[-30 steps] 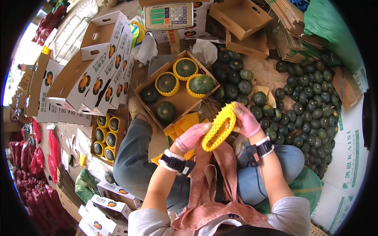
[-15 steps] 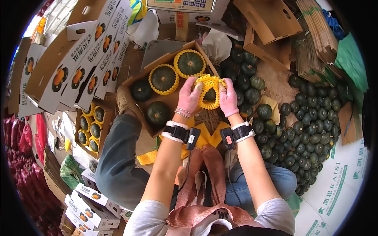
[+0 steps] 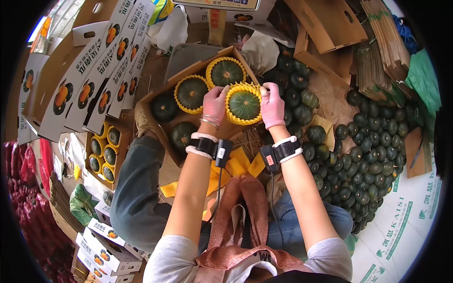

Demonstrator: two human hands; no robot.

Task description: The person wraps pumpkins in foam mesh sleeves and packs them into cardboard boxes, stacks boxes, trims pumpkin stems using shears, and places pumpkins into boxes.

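Both hands — left (image 3: 214,104), right (image 3: 272,104) — grip the squash (image 3: 244,104) by its sides, so its yellow net (image 3: 231,112) sits snug in the box (image 3: 152,96).

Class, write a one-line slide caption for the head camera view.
Left hand and right hand grip a netted squash above an open cardboard box.
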